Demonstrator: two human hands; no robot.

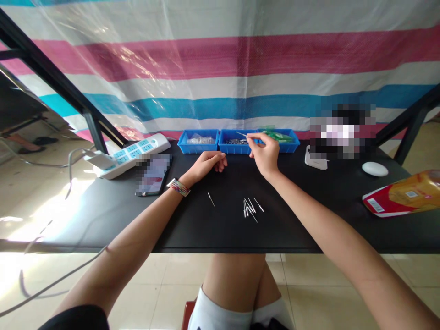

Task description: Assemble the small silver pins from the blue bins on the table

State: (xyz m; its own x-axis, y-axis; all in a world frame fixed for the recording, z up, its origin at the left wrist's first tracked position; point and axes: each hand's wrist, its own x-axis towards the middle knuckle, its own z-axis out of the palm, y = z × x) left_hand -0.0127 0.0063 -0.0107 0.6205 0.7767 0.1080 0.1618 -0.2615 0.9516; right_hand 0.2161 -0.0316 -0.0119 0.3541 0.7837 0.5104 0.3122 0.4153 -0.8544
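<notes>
My right hand (pixel 264 153) is raised just in front of the middle blue tray (pixel 229 149), its fingers pinched on a thin metal pin (pixel 241 134) that points left over the tray. My left hand (pixel 207 165) rests on the black table (pixel 192 229) with its fingers curled loosely under; nothing shows in it. A small heap of several metal pins (pixel 250 207) lies on the table nearer me, and a single pin (pixel 211 199) lies apart to its left. The middle tray holds more metal pins.
The left blue tray (pixel 191 147) holds clear plastic bags; the right tray (pixel 290 147) holds green pieces. A phone (pixel 153 176) and a white power strip (pixel 129 153) lie at the left. A white mouse (pixel 375 168) and a red-yellow packet (pixel 402 195) are at the right.
</notes>
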